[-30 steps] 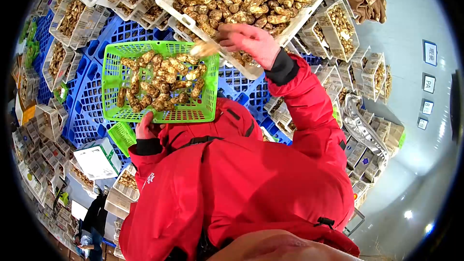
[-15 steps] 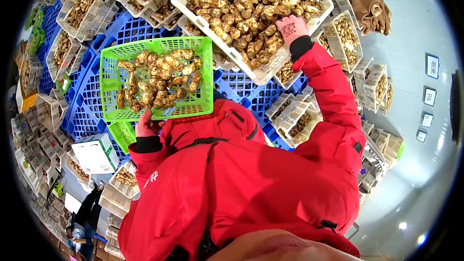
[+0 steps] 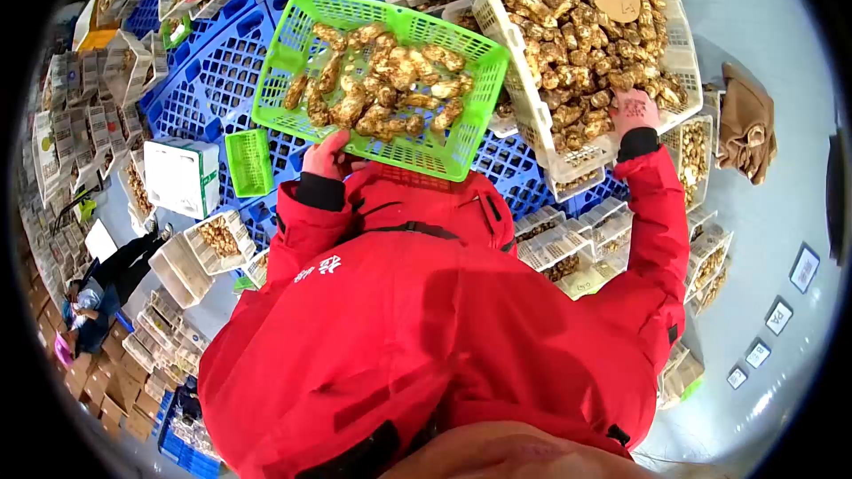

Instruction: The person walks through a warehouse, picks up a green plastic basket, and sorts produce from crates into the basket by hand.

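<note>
My left hand [image 3: 327, 157] grips the near rim of a green plastic basket [image 3: 293, 9], which tilts in front of my body. Inside this basket lie several thick, brown-and-white mushrooms [image 3: 404, 69], loosely spread over the mesh bottom. To the right, a white plastic crate [image 3: 538, 115] is heaped with more such mushrooms [image 3: 568, 49]. My right hand [image 3: 635, 109] reaches over the crate's near side and touches the heap; its fingers are hidden among the mushrooms. A brown cardboard tag [image 3: 619, 3] with handwriting lies on top of the heap.
Blue pallets [image 3: 232, 62] lie under the baskets. A small green basket [image 3: 249, 163] and a white box [image 3: 181, 176] stand at left. Other mushroom crates [image 3: 568, 253] surround me. Brown cloth [image 3: 745, 124] hangs at right. A person in dark trousers [image 3: 124, 266] is far off at lower left.
The view has turned, so the basket and crate appear further right. My left hand keeps its hold on the green basket, and my right hand stays at the mushroom heap.
</note>
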{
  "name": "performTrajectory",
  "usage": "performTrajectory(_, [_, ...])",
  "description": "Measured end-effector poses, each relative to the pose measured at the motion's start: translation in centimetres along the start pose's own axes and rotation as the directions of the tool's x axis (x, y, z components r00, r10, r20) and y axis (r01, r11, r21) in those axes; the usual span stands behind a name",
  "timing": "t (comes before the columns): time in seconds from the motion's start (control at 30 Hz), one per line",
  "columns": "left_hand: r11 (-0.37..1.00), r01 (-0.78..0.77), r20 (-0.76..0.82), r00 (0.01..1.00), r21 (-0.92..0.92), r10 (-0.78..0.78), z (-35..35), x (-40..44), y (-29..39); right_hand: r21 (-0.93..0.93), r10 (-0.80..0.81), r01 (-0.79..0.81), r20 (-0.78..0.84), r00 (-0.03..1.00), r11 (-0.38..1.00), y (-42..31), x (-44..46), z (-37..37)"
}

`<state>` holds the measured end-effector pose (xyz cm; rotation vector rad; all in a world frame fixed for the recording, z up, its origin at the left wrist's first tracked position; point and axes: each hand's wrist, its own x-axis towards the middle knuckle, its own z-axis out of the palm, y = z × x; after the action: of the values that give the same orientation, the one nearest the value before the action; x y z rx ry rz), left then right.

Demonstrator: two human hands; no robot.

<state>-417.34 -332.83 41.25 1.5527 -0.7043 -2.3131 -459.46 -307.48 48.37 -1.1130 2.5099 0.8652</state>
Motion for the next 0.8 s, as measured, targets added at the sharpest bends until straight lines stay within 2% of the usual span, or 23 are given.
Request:
performTrajectory(0.03, [0.998,-0.052,0.038,0.998,0.026,0.051,-0.4,1.0,-0.7,0.004,-0.045,0.045,-0.087,0.995,0.999,0.6,1.1,1.5])
performTrajectory(0.07, [0.925,-0.259,0.140,0.964,0.278,0.228,-1.2,1.7,-1.6,-0.003,-0.085,0.085,-0.163,0.983,0.996,2.0,1.9,3.3])
performTrajectory(0.1, [0.748,-0.461,0.236,0.888,0.478,0.396,-1.9,2.4,-2.4,0.130,0.007,0.009,-0.124,0.992,0.992,2.5,0.8,1.9])
performTrajectory(0.13, [0.746,-0.444,0.223,0.896,0.496,0.385,-2.3,2.7,-2.4,0.258,0.102,-0.075,-0.094,0.990,0.963,2.1,0.5,-0.6])
performTrajectory(0.17, [0.745,-0.427,0.209,0.903,0.513,0.374,-2.6,2.9,-2.3,0.466,0.190,-0.104,-0.141,0.972,0.879,2.4,0.4,-1.7])
performTrajectory(0.2, [0.989,0.022,0.016,1.000,0.149,-0.025,-2.3,2.3,-1.7,0.656,0.275,-0.104,-0.164,0.947,0.748,2.3,-0.2,-2.5])
performTrajectory(0.23, [0.997,0.076,-0.072,0.994,-0.010,-0.077,-0.4,1.4,-0.8,0.709,0.223,0.033,-0.265,0.938,0.704,1.9,0.4,-3.3])
performTrajectory(0.27, [0.997,0.071,-0.080,0.994,-0.003,-0.071,-1.3,0.5,-0.3,0.740,0.178,0.186,-0.383,0.907,0.647,0.3,0.8,-5.1])
performTrajectory(0.33, [0.999,0.036,-0.094,0.995,-0.012,-0.037,-1.2,0.9,0.0,0.394,-0.010,0.116,-0.263,0.965,0.912,-2.6,4.2,-7.1])
performTrajectory(0.4, [0.999,0.037,-0.089,0.995,0.000,-0.037,0.5,0.0,0.7,0.008,-0.097,0.099,-0.114,0.989,0.995,-4.5,7.0,-7.4])
performTrajectory(0.47, [0.999,-0.001,-0.097,0.995,0.033,0.005,0.6,-0.4,0.8,-0.036,-0.163,0.162,-0.026,0.986,0.986,-4.9,7.8,-8.7])
performTrajectory(0.5, [1.000,-0.013,-0.013,1.000,0.017,0.013,-0.4,0.1,0.6,0.004,-0.195,0.197,-0.126,0.973,0.980,-4.2,8.2,-7.4])
performTrajectory(0.53, [0.998,-0.023,-0.003,1.000,0.053,0.023,-0.7,0.1,0.6,0.187,-0.159,0.200,-0.211,0.964,0.962,-3.3,7.7,-7.2])
performTrajectory(0.6, [0.994,-0.059,0.015,0.998,0.097,0.058,1.0,-0.9,1.2,0.542,0.051,0.109,-0.272,0.961,0.834,-3.1,5.3,-9.4])
performTrajectory(0.63, [0.987,-0.092,-0.001,0.996,0.131,0.093,2.1,-1.5,1.8,0.793,0.056,0.160,-0.237,0.970,0.587,-4.0,4.1,-10.0])
performTrajectory(0.67, [0.986,-0.086,-0.004,0.996,0.143,0.088,2.4,-1.9,2.3,0.949,0.062,0.177,-0.199,0.978,0.261,-5.5,2.7,-10.7])
performTrajectory(0.73, [0.983,-0.099,-0.002,0.995,0.156,0.101,2.9,-2.0,2.7,0.906,-0.169,0.376,-0.347,0.923,0.192,-8.5,-0.3,-13.5])
performTrajectory(0.77, [0.967,-0.125,0.046,0.992,0.223,0.118,1.8,-1.3,2.6,0.912,-0.199,0.408,-0.391,0.899,0.050,-9.6,0.3,-12.6])
performTrajectory(0.8, [0.961,-0.123,0.055,0.992,0.248,0.113,1.5,-1.2,2.6,0.923,-0.084,0.369,-0.361,0.929,0.108,-9.3,1.2,-12.5])
